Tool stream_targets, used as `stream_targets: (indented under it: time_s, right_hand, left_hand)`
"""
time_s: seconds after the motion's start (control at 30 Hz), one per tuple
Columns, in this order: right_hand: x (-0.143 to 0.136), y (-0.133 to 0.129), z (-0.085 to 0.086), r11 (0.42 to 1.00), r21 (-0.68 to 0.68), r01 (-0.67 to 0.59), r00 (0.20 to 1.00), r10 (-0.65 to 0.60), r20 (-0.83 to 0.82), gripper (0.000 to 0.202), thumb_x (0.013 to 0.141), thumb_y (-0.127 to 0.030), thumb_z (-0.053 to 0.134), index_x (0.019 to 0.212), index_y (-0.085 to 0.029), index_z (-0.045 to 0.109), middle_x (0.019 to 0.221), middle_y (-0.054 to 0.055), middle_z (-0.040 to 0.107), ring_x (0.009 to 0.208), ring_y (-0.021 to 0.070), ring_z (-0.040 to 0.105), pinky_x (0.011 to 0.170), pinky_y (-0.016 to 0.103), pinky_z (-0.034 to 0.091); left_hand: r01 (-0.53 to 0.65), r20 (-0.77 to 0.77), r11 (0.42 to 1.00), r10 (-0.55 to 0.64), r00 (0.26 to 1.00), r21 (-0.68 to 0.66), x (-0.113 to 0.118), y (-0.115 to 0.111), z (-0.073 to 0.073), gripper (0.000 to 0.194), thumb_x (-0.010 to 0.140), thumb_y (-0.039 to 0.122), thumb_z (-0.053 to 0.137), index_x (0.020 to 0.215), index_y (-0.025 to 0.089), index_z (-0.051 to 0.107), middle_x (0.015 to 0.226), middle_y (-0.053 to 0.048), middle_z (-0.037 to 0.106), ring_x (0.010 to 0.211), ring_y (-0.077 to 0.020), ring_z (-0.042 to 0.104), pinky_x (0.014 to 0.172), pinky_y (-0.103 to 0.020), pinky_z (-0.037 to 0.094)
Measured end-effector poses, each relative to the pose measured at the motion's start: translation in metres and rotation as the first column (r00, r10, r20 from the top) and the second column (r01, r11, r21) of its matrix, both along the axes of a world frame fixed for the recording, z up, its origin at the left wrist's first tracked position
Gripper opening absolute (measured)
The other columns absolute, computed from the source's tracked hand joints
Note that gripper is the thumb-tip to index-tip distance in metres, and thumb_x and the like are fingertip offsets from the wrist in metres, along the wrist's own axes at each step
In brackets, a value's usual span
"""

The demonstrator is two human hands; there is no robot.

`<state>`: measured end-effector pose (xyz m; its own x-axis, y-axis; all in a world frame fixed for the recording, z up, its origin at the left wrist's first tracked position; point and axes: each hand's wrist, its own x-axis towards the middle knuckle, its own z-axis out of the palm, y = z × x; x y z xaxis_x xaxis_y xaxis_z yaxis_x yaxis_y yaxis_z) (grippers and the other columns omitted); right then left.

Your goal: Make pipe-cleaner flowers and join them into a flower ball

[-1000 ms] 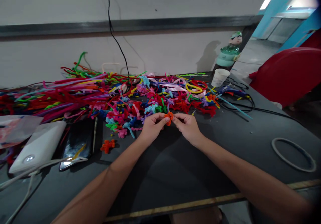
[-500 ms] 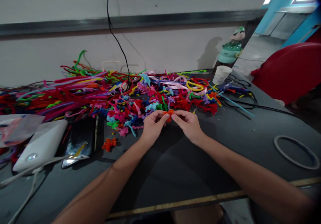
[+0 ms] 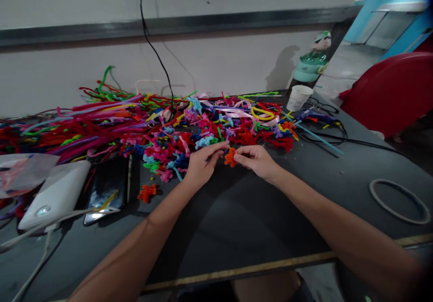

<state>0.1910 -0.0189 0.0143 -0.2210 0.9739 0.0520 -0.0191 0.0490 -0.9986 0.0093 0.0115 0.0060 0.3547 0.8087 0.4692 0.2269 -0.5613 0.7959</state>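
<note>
My right hand [image 3: 260, 161] pinches a small orange pipe-cleaner flower [image 3: 230, 157] between thumb and fingertips, with its looped petals facing me. Just left of the flower is my left hand [image 3: 204, 161], its thumb and fingers apart and the fingertips beside the petals. Whether those fingertips touch the flower is hard to tell. Another orange pipe-cleaner flower [image 3: 147, 193] lies on the dark table [image 3: 237, 230] left of my left forearm. Behind both hands spreads a pile of small coloured pipe-cleaner flowers [image 3: 165, 151].
Long loose pipe cleaners [image 3: 101, 121] heap along the wall at left. A phone [image 3: 107, 191] and a white power bank [image 3: 56, 196] with cables lie at left. At right are a paper cup [image 3: 299, 98], a glue gun [image 3: 316, 116], a tape ring [image 3: 399, 201] and a red chair [image 3: 389, 94].
My left fingers have come off the orange flower and spread. The right hand still holds it, now turned so its petals show. The view has shifted slightly.
</note>
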Motion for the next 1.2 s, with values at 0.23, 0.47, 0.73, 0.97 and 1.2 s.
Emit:
stream_targets:
  time_s: [0.23, 0.47, 0.73, 0.97, 1.2]
  right_hand:
    - [0.015, 0.002, 0.005, 0.947, -0.117, -0.301, 0.948, 0.309, 0.068, 0.029, 0.074, -0.041, 0.066, 0.07, -0.012, 0.063, 0.049, -0.006, 0.044, 0.042, 0.0035, 0.028, 0.042, 0.021, 0.018]
    - [0.018, -0.003, 0.007, 0.873, -0.202, -0.444, 0.891, 0.454, 0.0, 0.031, 0.077, -0.042, 0.064, 0.072, -0.011, 0.061, 0.047, -0.008, 0.039, 0.04, 0.003, 0.023, 0.04, 0.022, 0.012]
    - [0.027, -0.003, 0.019, 0.831, -0.19, -0.523, 0.817, 0.553, 0.167, 0.027, 0.077, -0.039, 0.062, 0.073, -0.013, 0.065, 0.058, -0.002, 0.058, 0.047, 0.005, 0.037, 0.044, 0.021, 0.024]
    - [0.016, -0.013, 0.018, 0.922, 0.239, -0.304, 0.656, 0.02, 0.755, 0.011, 0.075, -0.024, 0.06, 0.077, -0.018, 0.069, 0.07, 0.001, 0.067, 0.064, 0.0124, 0.057, 0.056, 0.023, 0.035]
    - [-0.003, -0.025, 0.015, 0.8, 0.536, -0.27, 0.352, -0.436, 0.828, 0.023, 0.089, -0.028, 0.045, 0.09, -0.017, 0.065, 0.089, 0.007, 0.066, 0.08, 0.0172, 0.06, 0.057, 0.028, 0.031]
  left_hand:
    - [0.09, -0.14, 0.978, -0.064, 0.988, 0.187, -0.001, -0.005, 0.003, 0.016, 0.081, 0.022, 0.06, 0.093, 0.02, 0.07, 0.088, -0.005, 0.073, 0.081, -0.0145, 0.068, 0.077, -0.025, 0.054]
    - [0.319, -0.054, 0.947, -0.317, 0.947, 0.033, -0.005, -0.008, 0.016, 0.015, 0.079, 0.021, 0.062, 0.09, 0.021, 0.073, 0.086, -0.007, 0.073, 0.079, -0.0156, 0.068, 0.071, -0.025, 0.055]
    - [0.343, -0.137, 0.933, -0.356, 0.924, -0.11, -0.003, -0.015, 0.026, 0.011, 0.075, 0.029, 0.066, 0.078, 0.021, 0.073, 0.08, -0.008, 0.071, 0.075, -0.0167, 0.064, 0.07, -0.028, 0.05]
    - [0.055, -0.32, 0.967, -0.136, 0.938, -0.25, 0.008, -0.018, 0.017, 0.015, 0.07, 0.024, 0.062, 0.057, 0.016, 0.062, 0.055, 0.0, 0.058, 0.054, -0.0103, 0.05, 0.052, -0.021, 0.036]
    - [-0.158, -0.104, 0.81, 0.12, 0.987, -0.564, 0.015, -0.02, 0.011, 0.024, 0.069, 0.025, 0.056, 0.048, 0.014, 0.056, 0.046, 0.002, 0.049, 0.046, -0.0083, 0.042, 0.044, -0.02, 0.028]
